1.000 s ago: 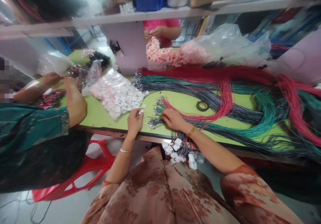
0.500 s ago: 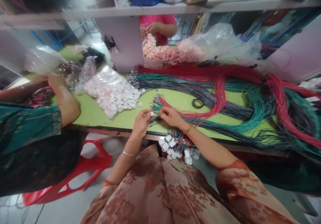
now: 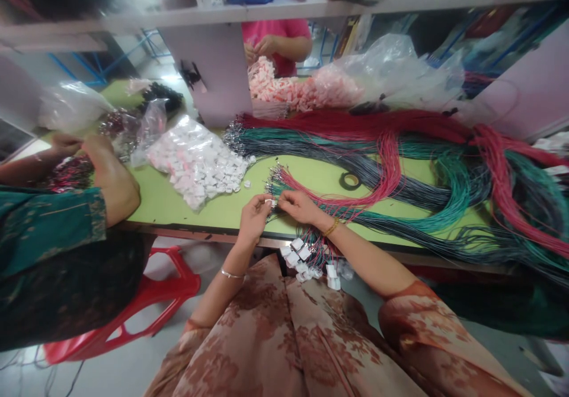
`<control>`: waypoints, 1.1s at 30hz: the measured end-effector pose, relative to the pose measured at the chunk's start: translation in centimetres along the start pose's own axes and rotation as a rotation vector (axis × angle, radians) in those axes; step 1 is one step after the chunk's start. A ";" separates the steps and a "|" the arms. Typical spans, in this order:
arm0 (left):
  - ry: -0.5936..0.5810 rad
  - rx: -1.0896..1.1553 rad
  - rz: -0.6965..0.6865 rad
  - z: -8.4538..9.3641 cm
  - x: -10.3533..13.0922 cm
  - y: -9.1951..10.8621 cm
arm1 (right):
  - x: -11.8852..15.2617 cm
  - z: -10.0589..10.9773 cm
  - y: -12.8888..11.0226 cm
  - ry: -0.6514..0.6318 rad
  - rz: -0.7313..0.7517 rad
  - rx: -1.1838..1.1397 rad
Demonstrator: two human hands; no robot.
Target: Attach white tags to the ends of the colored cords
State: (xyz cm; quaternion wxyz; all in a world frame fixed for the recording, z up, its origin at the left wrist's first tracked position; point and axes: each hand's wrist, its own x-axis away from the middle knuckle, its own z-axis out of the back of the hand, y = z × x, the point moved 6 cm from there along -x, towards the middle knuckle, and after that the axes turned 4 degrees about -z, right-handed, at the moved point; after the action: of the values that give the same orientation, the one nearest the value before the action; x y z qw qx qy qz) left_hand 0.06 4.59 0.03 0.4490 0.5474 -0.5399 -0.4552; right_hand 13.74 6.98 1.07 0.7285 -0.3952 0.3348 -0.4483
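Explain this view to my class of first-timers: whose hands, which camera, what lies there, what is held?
No machine: the camera sits on a person's head, looking forward and down. That person's bare left hand holds a small white piece; the right hand is close beside it, but what it pinches is too small to tell. On the green table lie red wires, green wires, dark wires, a tape roll and a clear bag of white pieces. The green sleeve at far left belongs to a co-worker.
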 end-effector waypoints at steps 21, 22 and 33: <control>0.047 -0.011 0.063 0.2 -0.2 -0.8 | 0.2 -0.2 0.1 -0.037 0.018 0.041; 0.036 -0.012 0.067 0.1 -0.2 -0.9 | 0.2 -0.3 0.2 -0.037 0.010 0.037; 0.126 0.092 0.051 -0.4 0.4 -1.7 | 0.0 -0.4 0.0 -0.048 -0.002 0.036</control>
State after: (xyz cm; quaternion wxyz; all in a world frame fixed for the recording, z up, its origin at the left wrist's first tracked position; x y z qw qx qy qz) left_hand 0.74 4.22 -1.55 0.4679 0.5813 -0.5445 -0.3829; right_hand 13.46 6.86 0.85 0.7427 -0.3932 0.3089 -0.4455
